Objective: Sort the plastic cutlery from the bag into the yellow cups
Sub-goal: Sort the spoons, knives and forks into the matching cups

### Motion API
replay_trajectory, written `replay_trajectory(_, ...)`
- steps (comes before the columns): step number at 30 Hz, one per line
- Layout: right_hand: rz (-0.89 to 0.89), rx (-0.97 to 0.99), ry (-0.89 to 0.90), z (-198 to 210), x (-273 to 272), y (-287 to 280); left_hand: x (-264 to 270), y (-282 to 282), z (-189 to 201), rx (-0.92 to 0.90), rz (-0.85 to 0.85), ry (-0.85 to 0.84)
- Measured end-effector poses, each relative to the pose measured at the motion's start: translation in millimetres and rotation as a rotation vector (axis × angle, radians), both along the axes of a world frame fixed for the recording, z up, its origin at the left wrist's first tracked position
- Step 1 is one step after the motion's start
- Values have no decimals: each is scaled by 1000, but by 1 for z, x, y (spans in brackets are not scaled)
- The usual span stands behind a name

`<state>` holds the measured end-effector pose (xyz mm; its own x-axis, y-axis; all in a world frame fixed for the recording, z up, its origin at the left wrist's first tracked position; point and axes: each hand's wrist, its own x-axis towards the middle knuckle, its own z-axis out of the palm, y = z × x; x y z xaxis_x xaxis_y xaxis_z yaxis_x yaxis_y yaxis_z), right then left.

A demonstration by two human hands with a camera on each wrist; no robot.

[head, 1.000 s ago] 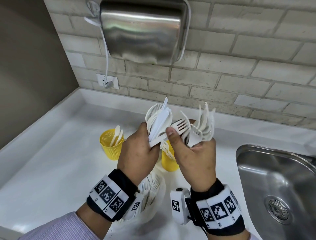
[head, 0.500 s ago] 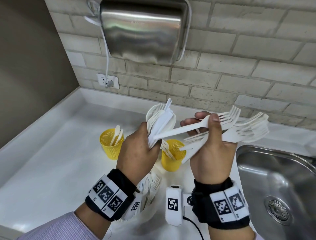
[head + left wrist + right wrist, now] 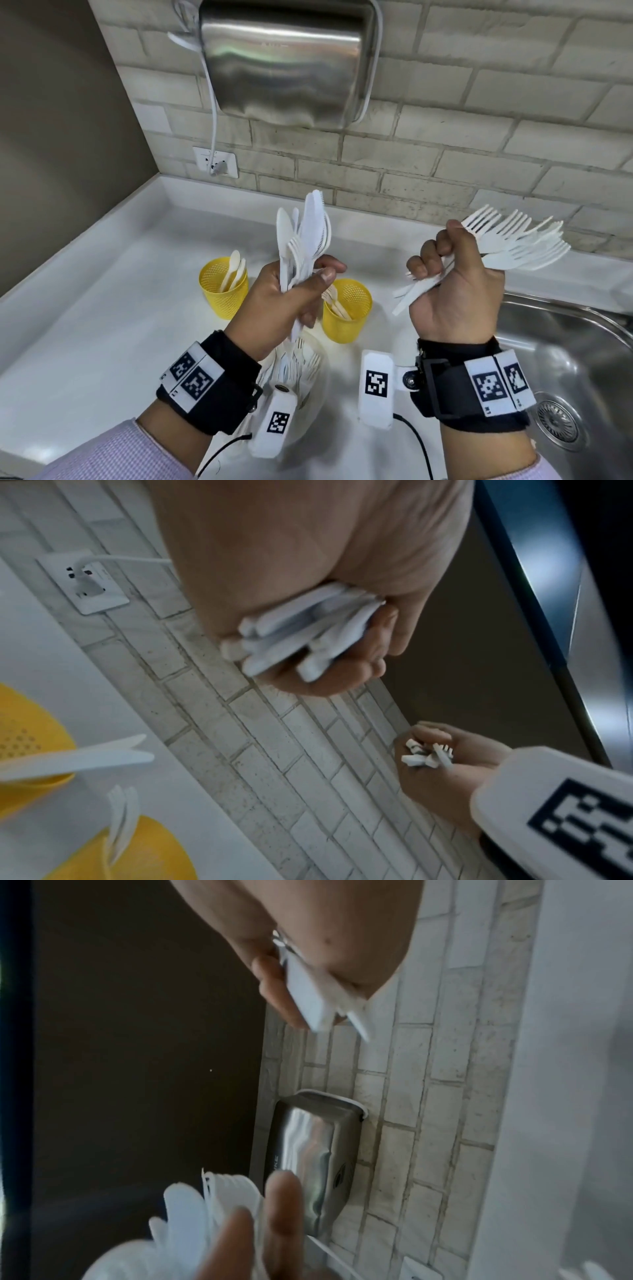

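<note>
My left hand [image 3: 291, 301] grips an upright bundle of white plastic cutlery [image 3: 308, 236], knives with a fork among them; its handle ends [image 3: 291, 639] show in the left wrist view. My right hand [image 3: 455, 287] grips a bundle of white forks [image 3: 513, 243], tines pointing right, handles [image 3: 308, 996] sticking out below the fist. Two yellow mesh cups stand on the white counter: the left cup [image 3: 222, 291] holds spoons, the right cup [image 3: 349, 318] holds forks. The clear bag [image 3: 298, 373] with more cutlery lies under my left wrist.
A steel sink [image 3: 565, 363] lies at the right, just beyond my right hand. A steel hand dryer [image 3: 287, 58] hangs on the brick wall, with its cable plugged into a socket [image 3: 215, 161]. The white counter [image 3: 102, 325] stretches out to the left of the cups.
My right hand drew a fork out of the left bundle, added it to its own forks and moved right, away from my left hand. The left bundle now stands more upright.
</note>
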<state>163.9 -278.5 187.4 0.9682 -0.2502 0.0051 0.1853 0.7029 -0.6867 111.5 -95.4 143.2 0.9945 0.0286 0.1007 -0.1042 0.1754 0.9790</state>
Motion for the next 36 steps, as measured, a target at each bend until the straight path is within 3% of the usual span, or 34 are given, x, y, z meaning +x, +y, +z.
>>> replay_trajectory(4,106,-202,-49,1,-3,6,-2,-2,2,-46,-85,26)
replay_trajectory(7,266,-471,-30,-1,-8,12,-4,-4,4,-44,-116,42)
replay_trajectory(10,425,-643,-128,-5,-14,18,-6,-4,7,-44,-153,21)
replay_trajectory(16,340,-762,-207,-11,-15,22,-6,-3,7,36,-60,8)
replay_trajectory(22,287,-746,-227,-12,-14,22,-6,-4,7,48,-63,-25)
replay_trajectory(31,342,-609,-175,-9,-20,26,-4,-5,6,12,-68,-47)
replay_trajectory(36,293,-714,-191,-11,-19,29,-5,-5,6,21,-70,-65)
